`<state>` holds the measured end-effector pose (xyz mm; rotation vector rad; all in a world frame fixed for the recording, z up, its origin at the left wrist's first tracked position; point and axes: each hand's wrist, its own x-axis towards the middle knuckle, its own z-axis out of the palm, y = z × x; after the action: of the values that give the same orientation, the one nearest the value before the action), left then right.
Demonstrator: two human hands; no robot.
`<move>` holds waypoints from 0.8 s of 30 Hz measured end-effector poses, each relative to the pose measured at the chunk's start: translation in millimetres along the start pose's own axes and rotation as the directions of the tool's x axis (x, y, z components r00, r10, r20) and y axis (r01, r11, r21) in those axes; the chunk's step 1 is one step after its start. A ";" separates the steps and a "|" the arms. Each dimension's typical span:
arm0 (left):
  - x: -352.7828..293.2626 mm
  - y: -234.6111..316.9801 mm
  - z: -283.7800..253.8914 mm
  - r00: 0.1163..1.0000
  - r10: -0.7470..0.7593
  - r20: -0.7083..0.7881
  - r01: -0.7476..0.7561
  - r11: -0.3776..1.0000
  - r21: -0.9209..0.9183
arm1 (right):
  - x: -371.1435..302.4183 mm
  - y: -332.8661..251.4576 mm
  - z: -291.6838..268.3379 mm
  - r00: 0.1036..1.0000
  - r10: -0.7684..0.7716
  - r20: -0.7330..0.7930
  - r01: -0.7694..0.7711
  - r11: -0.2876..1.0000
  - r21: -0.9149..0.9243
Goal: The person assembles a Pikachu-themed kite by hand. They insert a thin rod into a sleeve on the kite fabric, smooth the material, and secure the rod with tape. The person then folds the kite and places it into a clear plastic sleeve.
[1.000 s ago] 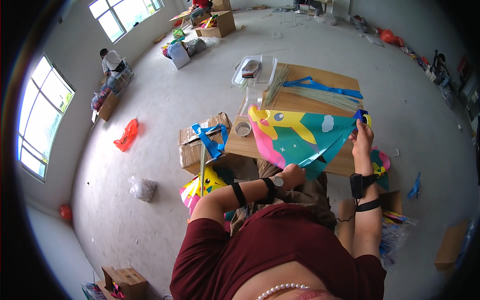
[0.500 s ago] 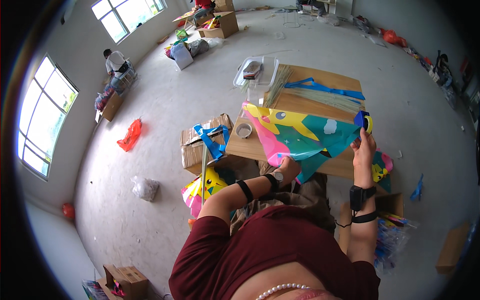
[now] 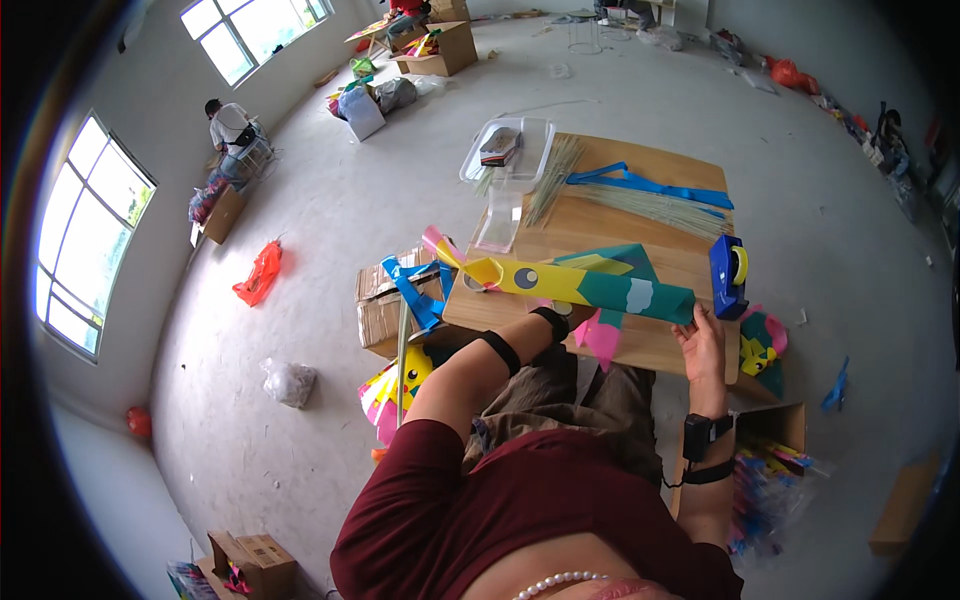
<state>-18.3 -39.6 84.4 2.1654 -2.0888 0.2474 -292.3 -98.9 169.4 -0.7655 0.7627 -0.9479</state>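
A thin printed plastic sheet (image 3: pixel 540 281), yellow, teal and pink with a cartoon eye and a cloud, is folded into a long band above the near part of the table. My right hand (image 3: pixel 704 345) has its thumb and fingertips closed on the teal right end, the other fingers loosely curled. My left hand (image 3: pixel 578 314) reaches under the middle of the sheet, which hides its fingers. A pink and teal flap hangs below the band. Just beyond my right hand stands a blue tape dispenser (image 3: pixel 728 278) with a yellow roll core, at the table's right edge.
The wooden table (image 3: pixel 640 235) bears thin pale sticks (image 3: pixel 650 208), blue strips (image 3: pixel 640 184) and a clear plastic tray (image 3: pixel 540 135). A taped carton (image 3: pixel 375 312) with blue ribbon stands left. Printed sheets hang at both sides; an open carton (image 3: pixel 785 425) sits lower right.
The sheet, spread wide before, is now folded into a narrow band. My right hand has moved away from the tape dispenser, down and left. My left hand has slipped out of sight beneath the sheet.
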 end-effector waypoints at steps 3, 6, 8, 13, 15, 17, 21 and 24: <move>9.7 -5.6 -5.4 1.000 0.026 0.003 -0.026 0.999 -0.020 | 16.3 17.0 -19.6 0.999 0.014 0.045 -0.010 0.997 -0.074; 17.5 -5.0 -7.9 0.999 0.053 0.009 -0.053 0.998 -0.037 | 17.8 18.9 -10.1 0.996 -0.006 0.092 0.020 0.987 -0.161; 22.1 -4.6 -9.6 0.997 0.072 0.013 -0.071 0.996 -0.044 | 33.7 19.8 -6.9 0.979 -0.031 0.199 0.057 0.990 -0.128; 21.0 -4.8 -13.0 0.990 0.137 0.032 -0.135 0.988 -0.077 | 64.6 16.6 4.8 0.938 -0.112 0.329 0.105 0.994 0.039; 19.3 -7.3 -15.7 0.986 0.161 0.040 -0.157 0.984 -0.087 | 74.7 15.4 12.1 0.925 -0.152 0.349 0.135 0.988 0.072; 19.1 -6.7 -17.3 0.982 0.183 0.048 -0.177 0.979 -0.097 | 78.8 14.9 17.3 0.910 -0.170 0.377 0.167 0.985 0.042; 24.1 -5.3 -23.2 0.975 0.220 0.044 -0.214 0.971 -0.102 | 86.7 24.6 35.3 0.895 -0.164 0.416 0.140 0.986 0.087; 25.6 -4.1 -26.8 0.971 0.234 0.050 -0.229 0.969 -0.094 | 85.2 32.2 45.9 0.882 -0.126 0.453 0.067 0.987 0.144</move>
<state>-14.2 -59.2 115.9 1.9021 -2.3401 0.1096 -208.8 -153.0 147.1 -0.8822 0.2460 -0.8469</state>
